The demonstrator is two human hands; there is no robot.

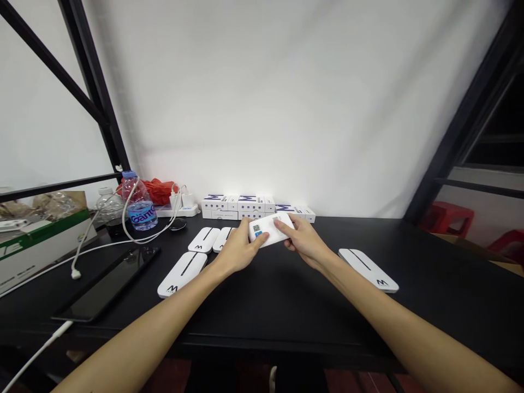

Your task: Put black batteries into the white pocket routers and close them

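Note:
A flat white pocket device (pixel 268 225) with rounded corners is held above the table, its back with a square code and a blue label turned up. My left hand (pixel 239 248) grips its left end, thumb on the label side. Its right end is between the thumb and fingers of my right hand (pixel 305 237). Similar white devices with a dark stripe lie face up: one device (pixel 182 275) by my left forearm, another (pixel 203 239) behind it, a third (pixel 221 238) partly hidden by my left hand. A separate device (pixel 368 269) rests beyond my right forearm.
White boxes (pixel 221 206) with blue print stand along the wall on the black table (pixel 286 305). Left are a tablet (pixel 106 286), a water bottle (pixel 141 210), a power strip (pixel 184 210) with cables, a red bag (pixel 159 191) and a green-white carton (pixel 45 245). Red stools (pixel 446 218) appear right.

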